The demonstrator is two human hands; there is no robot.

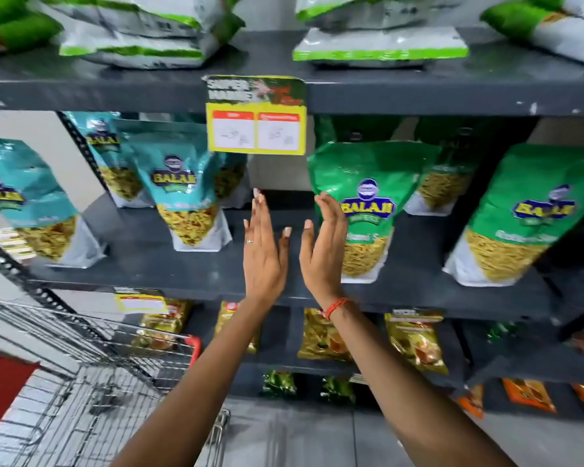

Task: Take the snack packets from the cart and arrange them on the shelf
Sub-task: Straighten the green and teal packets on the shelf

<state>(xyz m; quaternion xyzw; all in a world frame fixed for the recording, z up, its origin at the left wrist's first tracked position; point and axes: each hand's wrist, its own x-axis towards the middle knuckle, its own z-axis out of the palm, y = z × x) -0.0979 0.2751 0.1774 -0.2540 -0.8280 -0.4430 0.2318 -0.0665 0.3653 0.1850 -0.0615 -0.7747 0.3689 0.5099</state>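
Observation:
Both my hands are raised flat in front of the middle shelf, palms facing each other, holding nothing. My left hand is in the gap between the packets. My right hand has its back against a green Balaji snack packet that stands upright on the shelf. A teal Balaji packet stands left of the gap, with more teal packets further left. Another green packet leans at the right. The wire cart is at lower left; I see no packets in it.
The upper shelf carries white-and-green bags. A yellow price tag hangs from its edge above my hands. The lower shelves hold yellow packets and orange packets. A perforated upright post slants at the left.

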